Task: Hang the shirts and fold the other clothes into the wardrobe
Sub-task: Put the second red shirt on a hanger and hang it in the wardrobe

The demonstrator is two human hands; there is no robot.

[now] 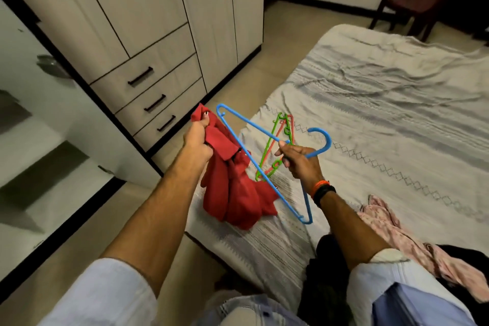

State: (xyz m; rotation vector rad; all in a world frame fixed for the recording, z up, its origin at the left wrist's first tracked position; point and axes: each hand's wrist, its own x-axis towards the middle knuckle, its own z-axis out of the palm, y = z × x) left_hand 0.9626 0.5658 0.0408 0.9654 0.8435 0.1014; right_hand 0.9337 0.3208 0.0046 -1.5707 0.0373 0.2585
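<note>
L hand [196, 137] had a closed grip on the red shirt [232, 188], bunched up near the collar, rest hanging down w/ its lower folds resting on the bed [397, 92] corner. R hand [299, 160] was wrapped round the neck of the blue hanger [264, 167], just below the hook, hanger tilted so one shoulder tip pointed up beside the shirt and the other down toward me. Green hanger [270, 145] and orange hanger [289, 127] lay on the bed right behind the blue one; couldn't tell if they were tangled w/ it. Pink garment [391, 222] and a dark garment [328, 267] sat on the bed's near edge, on my R. Wardrobe [148, 21] stood L of the bed, the doors in view closed.

Step in hand, imo: get shirt onto hanger. To do it well I needed to find the collar opening first, not shove plastic into a wad. Shift L grip to one shoulder seam, let the fabric drop open, feed the upper hanger tip in thru the neck, then seat the other side. Risk: the small hooks on the hanger snagging cloth. Also needed to check the blue one was free of the other two before lifting.
</note>
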